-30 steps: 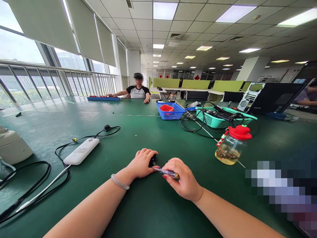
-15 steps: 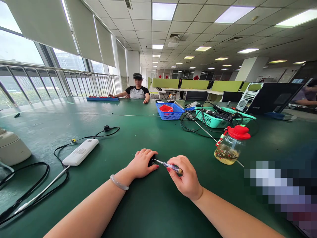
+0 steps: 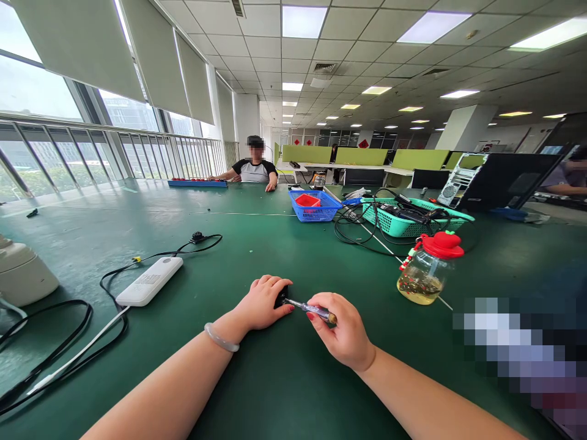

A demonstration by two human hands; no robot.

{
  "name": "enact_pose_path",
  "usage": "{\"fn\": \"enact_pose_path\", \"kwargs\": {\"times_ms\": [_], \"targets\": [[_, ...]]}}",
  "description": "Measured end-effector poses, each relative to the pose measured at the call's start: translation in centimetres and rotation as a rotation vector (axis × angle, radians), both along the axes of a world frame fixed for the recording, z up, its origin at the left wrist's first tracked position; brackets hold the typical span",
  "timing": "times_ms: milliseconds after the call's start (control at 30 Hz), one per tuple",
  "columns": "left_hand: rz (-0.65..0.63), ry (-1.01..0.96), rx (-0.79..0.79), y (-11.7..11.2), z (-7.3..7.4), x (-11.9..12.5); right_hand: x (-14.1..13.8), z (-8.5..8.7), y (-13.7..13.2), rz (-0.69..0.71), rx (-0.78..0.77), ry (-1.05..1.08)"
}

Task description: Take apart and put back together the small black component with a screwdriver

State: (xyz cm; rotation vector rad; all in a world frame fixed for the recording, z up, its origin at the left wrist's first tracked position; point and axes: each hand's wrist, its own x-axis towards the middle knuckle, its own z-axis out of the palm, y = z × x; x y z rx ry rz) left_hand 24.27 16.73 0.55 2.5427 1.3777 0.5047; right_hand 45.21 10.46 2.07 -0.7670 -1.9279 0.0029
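Under the curved fingers of my left hand point(image 3: 265, 302) is a small black object point(image 3: 281, 297), gripped against the green tabletop point(image 3: 257, 391). Only its right end shows, so its kind stays hidden. My right hand point(image 3: 342, 330) is closed around a screwdriver point(image 3: 323, 313) with a clear handle and an amber end. The metal shaft points left, and its tip meets the exposed end of the black object, by my left thumb.
A white power bank point(image 3: 150, 281) and black cables lie left. To the right stands a red-lidded jar point(image 3: 424, 275) of liquid. Farther back are a blue basket point(image 3: 316, 211) and a green basket point(image 3: 398, 226) with cables. Across the table, a person point(image 3: 254, 165) sits by a blue tray point(image 3: 197, 183).
The screwdriver and my right hand have shifted slightly left and down. My left hand stays in place. The far blue tray has slid to the right.
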Motion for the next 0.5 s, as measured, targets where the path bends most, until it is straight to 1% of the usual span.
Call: {"fn": "enact_pose_path", "kwargs": {"times_ms": [500], "targets": [[-0.002, 0.005, -0.008, 0.01, -0.05, 0.01, -0.14, -0.29, 0.38, -0.028, -0.037, -0.017]]}}
